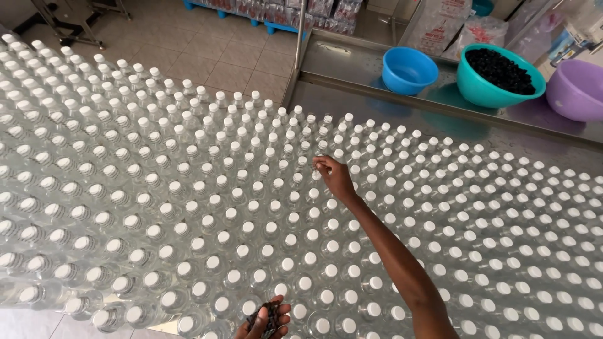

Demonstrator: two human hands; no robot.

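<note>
A dense field of clear plastic bottles (pixel 188 207) with pale caps fills most of the view, standing upright and packed close. My right hand (pixel 333 177) reaches out over them, its fingertips pinched on the top of one bottle (pixel 319 169) near the middle. My left hand (pixel 267 319) sits at the bottom edge, cupped around a handful of small dark caps (pixel 269 312). Whether the right fingertips hold a cap is too small to tell.
A steel table (pixel 352 69) runs behind the bottles. On it stand a blue bowl (pixel 409 69), a teal bowl (pixel 477 88) heaped with dark caps (pixel 499 69), and a purple bowl (pixel 576 91). Tiled floor (pixel 207 44) lies at the upper left.
</note>
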